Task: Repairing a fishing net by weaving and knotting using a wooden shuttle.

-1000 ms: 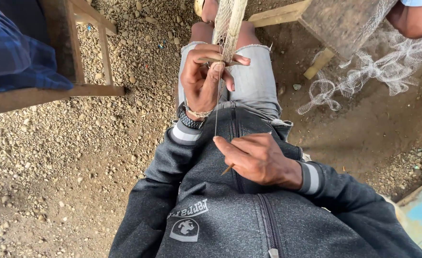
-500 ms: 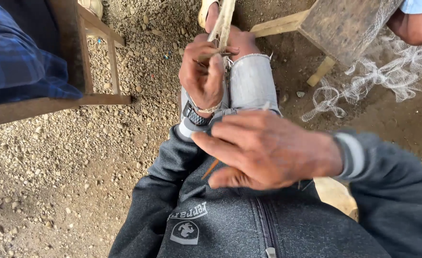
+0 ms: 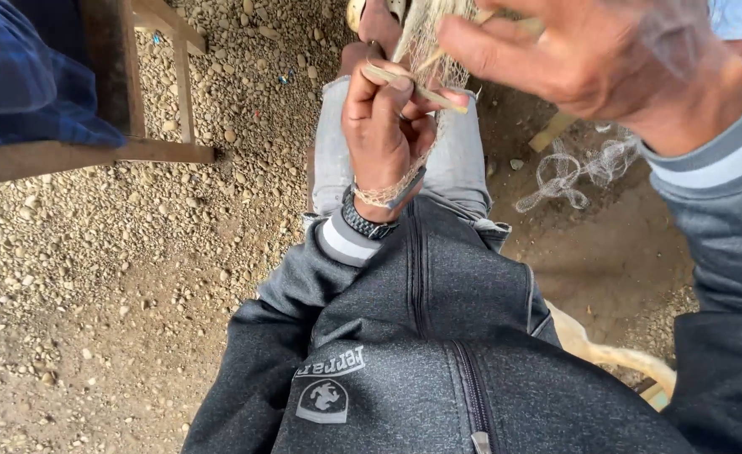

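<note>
My left hand (image 3: 381,134) is raised over my knee and closed on a flat wooden stick (image 3: 426,92) together with strands of pale fishing net (image 3: 426,34) that hang from above. Net cord also loops round that wrist beside a dark watch (image 3: 364,220). My right hand (image 3: 594,63) is up close to the camera at the top right, blurred. Its fingers are pinched on a thin tan netting needle (image 3: 505,18), right next to the net and mostly hidden.
A wooden bench frame (image 3: 165,151) with blue plaid cloth (image 3: 26,80) stands at the left on gravel. A loose bundle of net (image 3: 573,172) and a wooden plank (image 3: 556,130) lie on the dirt to the right. Another person's light blue clothing (image 3: 741,17) shows at the top right.
My right hand has risen from my lap up to the net near the camera. My left hand has kept its grip on the stick and net.
</note>
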